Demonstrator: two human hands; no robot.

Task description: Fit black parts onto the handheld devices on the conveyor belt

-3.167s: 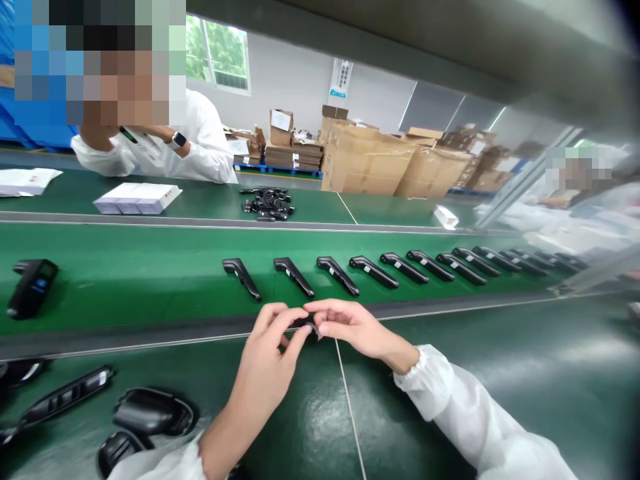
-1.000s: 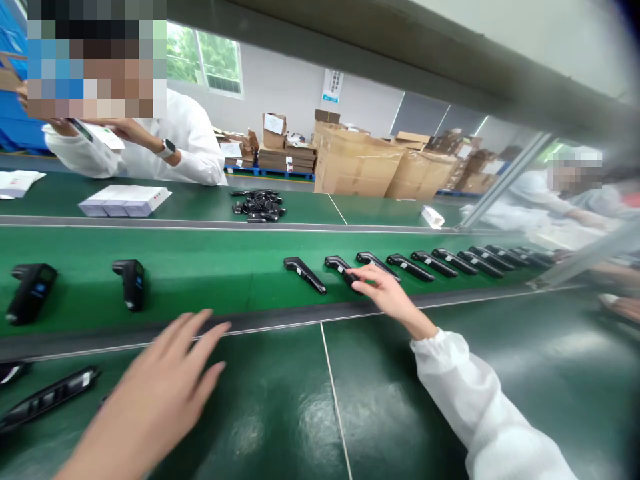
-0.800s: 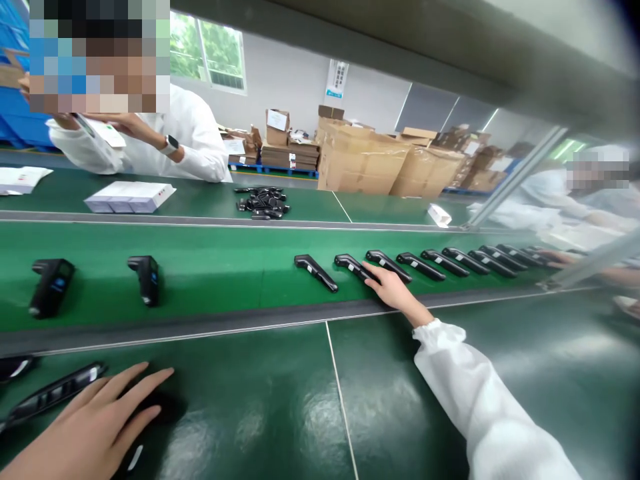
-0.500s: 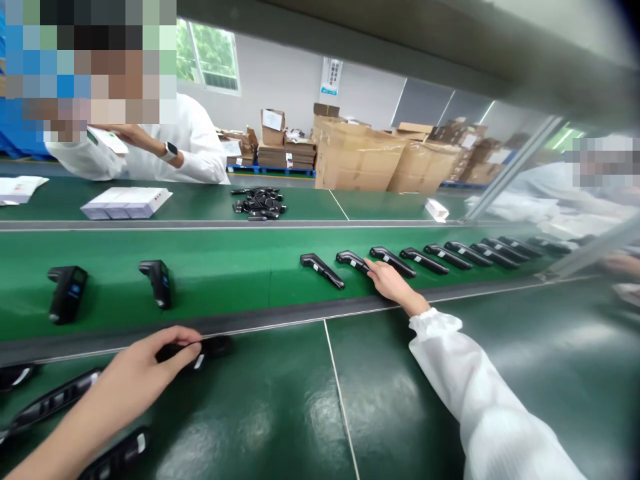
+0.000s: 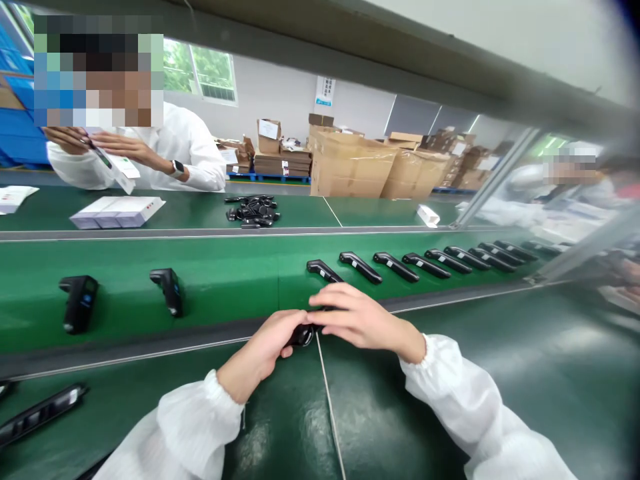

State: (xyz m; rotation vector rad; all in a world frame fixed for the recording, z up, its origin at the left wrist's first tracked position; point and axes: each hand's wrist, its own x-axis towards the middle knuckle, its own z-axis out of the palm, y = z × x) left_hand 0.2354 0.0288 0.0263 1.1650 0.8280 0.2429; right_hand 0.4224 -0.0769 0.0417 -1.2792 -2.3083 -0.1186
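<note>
My left hand [image 5: 265, 343] is closed around a black handheld device [image 5: 301, 335], held over the near edge of the belt. Only part of its dark body shows between my hands; the rest is covered by fingers. From the other side my right hand [image 5: 363, 320] meets it, fingers bent over its far end. Just behind my right fingers lies a black angled device [image 5: 324, 270] with a small white label, the first of a slanting row on the green belt [image 5: 240, 267].
Left on the belt stand two black devices [image 5: 80, 303] with blue-lit displays. More dark devices [image 5: 43, 417] lie on the near table at lower left. Across the belt are a black pile [image 5: 253, 212], white boxes [image 5: 117, 210] and a co-worker [image 5: 195, 147]. A metal post [image 5: 495, 177] rises at right.
My left hand has moved right from the near table, now gripping a black device at the belt's edge. My right hand has left the row of devices and come left to it.
</note>
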